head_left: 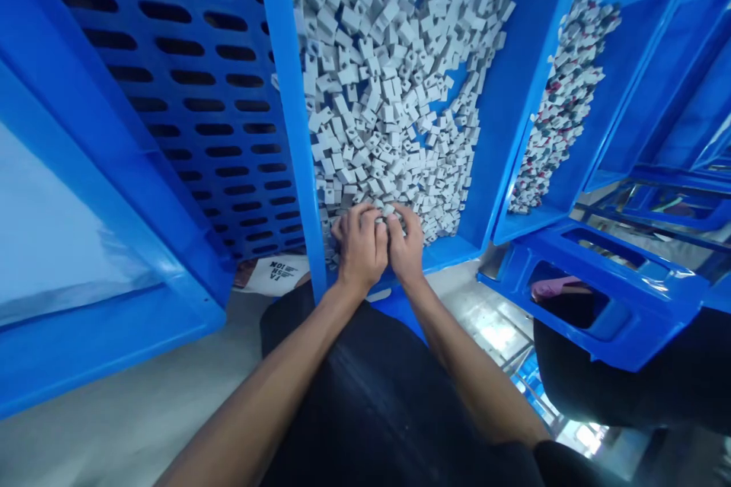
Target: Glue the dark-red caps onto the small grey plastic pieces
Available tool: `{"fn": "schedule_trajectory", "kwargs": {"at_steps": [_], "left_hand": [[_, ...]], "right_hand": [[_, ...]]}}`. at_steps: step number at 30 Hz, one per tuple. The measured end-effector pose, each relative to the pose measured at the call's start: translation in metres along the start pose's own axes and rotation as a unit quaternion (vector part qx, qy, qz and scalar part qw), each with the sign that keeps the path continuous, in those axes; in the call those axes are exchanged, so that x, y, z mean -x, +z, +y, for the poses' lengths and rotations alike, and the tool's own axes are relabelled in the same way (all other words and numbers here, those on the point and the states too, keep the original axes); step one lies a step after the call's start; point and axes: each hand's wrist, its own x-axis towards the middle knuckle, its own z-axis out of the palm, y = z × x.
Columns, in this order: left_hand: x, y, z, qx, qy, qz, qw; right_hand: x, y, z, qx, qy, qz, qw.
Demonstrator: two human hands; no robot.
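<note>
Many small white plastic blocks with holes [394, 84] lie loose in a blue tray [517, 84]. At the tray's near end, my left hand [361, 243] and my right hand [406, 242] meet over the blocks. The fingers of both hands are bent and closed, and one small pale block [387, 209] shows between the fingertips. My left hand pinches it from one side, my right thumb and forefinger from the other. Its exact shape is partly hidden by my fingers.
Left stands a blue slotted crate [222, 103], with another blue tray [114, 350] beyond. A second tray [557, 217] at right holds small white parts with red and dark bits. A blue plastic stool [605, 281] stands at right, beside a person's dark-clothed leg [640, 388].
</note>
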Motion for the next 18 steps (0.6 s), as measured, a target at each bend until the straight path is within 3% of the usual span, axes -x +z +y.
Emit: {"fn": "schedule_trajectory", "kwargs": {"at_steps": [6,11,18], "left_hand": [[-0.006,0.005,0.004,0.088,0.027,-0.006,0.996],[-0.015,0.008,0.009,0.158,0.025,0.025,0.987],[-0.026,0.008,0.017,0.255,0.009,0.056,0.965]], "right_hand": [[-0.002,-0.003,-0.002,-0.066,0.008,0.014,0.998],[-0.005,-0.005,-0.011,-0.114,-0.005,0.044,0.992],[-0.020,0.004,-0.017,-0.141,0.027,0.062,0.988]]}}
